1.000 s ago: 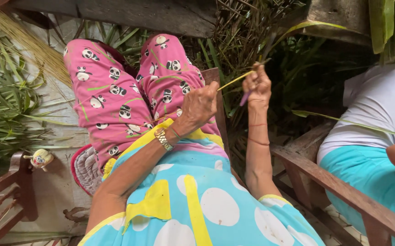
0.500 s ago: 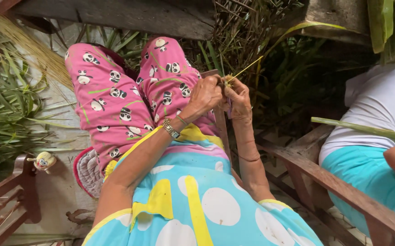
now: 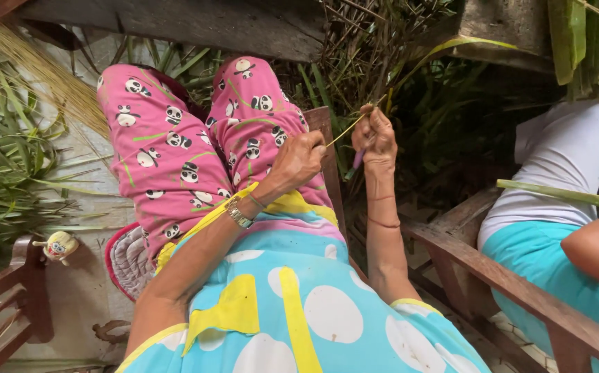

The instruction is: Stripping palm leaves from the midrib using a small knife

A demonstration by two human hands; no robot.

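Left hand [image 3: 298, 157] pinched shut on the near end of a thin yellow-green leaf strip [image 3: 344, 130]. Strip stretched tight, slanting up and right to the right hand [image 3: 375, 131], closed on its far end, with a small purple-handled tool [image 3: 358, 159] poking out below. Smooth, stiff, narrow. Farther off, heaped green palm leaves [image 3: 9, 159].
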